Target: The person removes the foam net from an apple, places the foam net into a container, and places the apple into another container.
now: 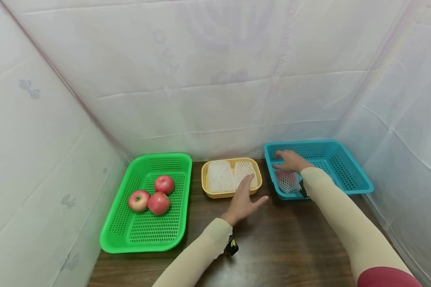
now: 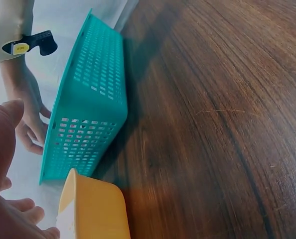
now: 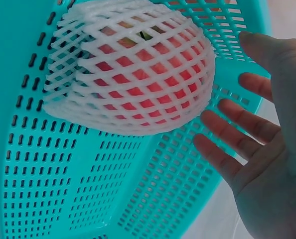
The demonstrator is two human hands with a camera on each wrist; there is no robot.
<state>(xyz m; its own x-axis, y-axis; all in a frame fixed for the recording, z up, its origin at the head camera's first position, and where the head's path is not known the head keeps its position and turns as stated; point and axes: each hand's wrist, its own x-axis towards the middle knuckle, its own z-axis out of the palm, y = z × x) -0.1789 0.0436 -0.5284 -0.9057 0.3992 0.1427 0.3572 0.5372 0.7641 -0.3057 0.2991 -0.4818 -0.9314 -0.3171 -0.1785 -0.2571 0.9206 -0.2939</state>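
An apple in a white foam net [image 3: 148,74] lies in the blue basket [image 1: 355,169], against its left end. Over that basket is my right hand [image 1: 291,160], its fingers spread and apart from the apple in the right wrist view. My left hand [image 1: 242,203] is held over the front right of the yellow tray [image 1: 215,195], thumb stretched out to the right, holding nothing. Two stacks of white foam nets, a left stack [image 1: 220,177] and a right stack [image 1: 243,171], lie in the tray. The left hand partly covers the right stack.
At the left stands a green basket [image 1: 147,247] with three bare red apples [image 1: 159,203] in it. All the containers rest on a dark wooden table [image 1: 273,247]. Pale sheeting [image 1: 201,99] hangs behind and along both sides.
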